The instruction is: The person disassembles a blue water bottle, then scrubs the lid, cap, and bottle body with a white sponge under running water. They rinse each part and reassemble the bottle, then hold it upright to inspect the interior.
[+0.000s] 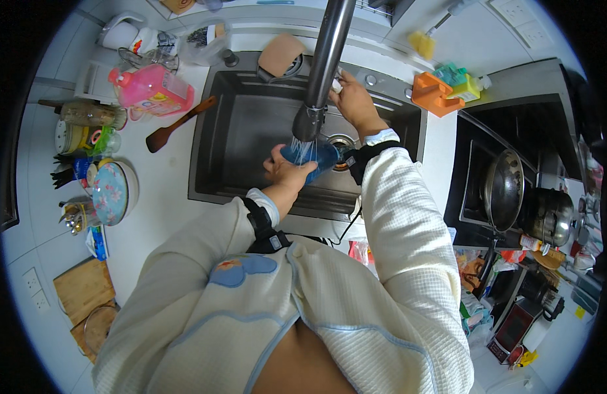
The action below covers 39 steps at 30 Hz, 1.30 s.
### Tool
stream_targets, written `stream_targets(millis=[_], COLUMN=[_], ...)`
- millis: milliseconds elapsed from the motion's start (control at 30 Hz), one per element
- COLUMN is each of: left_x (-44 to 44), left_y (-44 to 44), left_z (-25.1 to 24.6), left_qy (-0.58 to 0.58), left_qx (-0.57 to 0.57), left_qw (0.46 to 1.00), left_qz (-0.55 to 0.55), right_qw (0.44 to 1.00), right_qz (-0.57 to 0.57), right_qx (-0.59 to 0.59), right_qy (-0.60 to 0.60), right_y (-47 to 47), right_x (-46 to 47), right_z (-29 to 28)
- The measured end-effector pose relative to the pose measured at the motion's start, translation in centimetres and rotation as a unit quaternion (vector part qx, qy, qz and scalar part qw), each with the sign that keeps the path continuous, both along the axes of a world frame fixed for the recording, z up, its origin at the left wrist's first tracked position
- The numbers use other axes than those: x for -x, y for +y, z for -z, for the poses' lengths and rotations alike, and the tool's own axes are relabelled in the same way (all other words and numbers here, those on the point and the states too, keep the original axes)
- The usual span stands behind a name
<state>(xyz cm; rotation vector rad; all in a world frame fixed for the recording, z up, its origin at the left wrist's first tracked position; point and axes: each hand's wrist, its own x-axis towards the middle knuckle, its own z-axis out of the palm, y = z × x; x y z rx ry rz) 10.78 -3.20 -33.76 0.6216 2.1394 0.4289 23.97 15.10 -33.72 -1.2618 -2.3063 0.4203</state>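
My left hand (289,172) grips a translucent blue plastic bottle or cup (325,160), tilted over the dark sink basin (249,128). Water streams onto it from the head of the dark metal faucet (308,123). Just right of the faucet neck, towards the back of the sink, is my right hand (356,104). A small white object (337,86) shows between its fingers; what it is cannot be made out, as the faucet hides part of it. The round drain (341,143) lies beside the blue vessel.
A wooden spatula (178,125) and a pink detergent bottle (153,91) stand left of the sink. Stacked bowls (111,192) are farther left. An orange holder (434,93) is at the back right, near a stove with a wok (504,189) and a pot (549,216).
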Motion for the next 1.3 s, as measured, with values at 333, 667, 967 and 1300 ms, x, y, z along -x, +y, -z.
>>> stream_targets(millis=[333,667,967,1300], left_x=[0.3,1.7,3.1,3.5], left_y=[-1.1,-1.0,-0.9,-1.0], left_z=[0.4,-0.4,-1.4,-1.6], left_qy=[0.064,0.055,0.054,0.039], left_qx=[-0.023,-0.065,-0.107,-0.088], left_qw=[0.992,0.985,0.982,0.984], left_qz=[0.108,0.149,0.148,0.149], right_qw=[0.719,0.493,0.426,0.440], right_qz=[0.241,0.210,0.261,0.243], right_qx=[0.474,0.498,0.588,0.587], right_qy=[0.448,0.682,0.636,0.635], right_y=[-4.4,-10.3,-10.5,-9.5], right_x=[-1.6,6.8,7.5,7.0], right_z=[-6.6,-7.8,-6.4,-7.7])
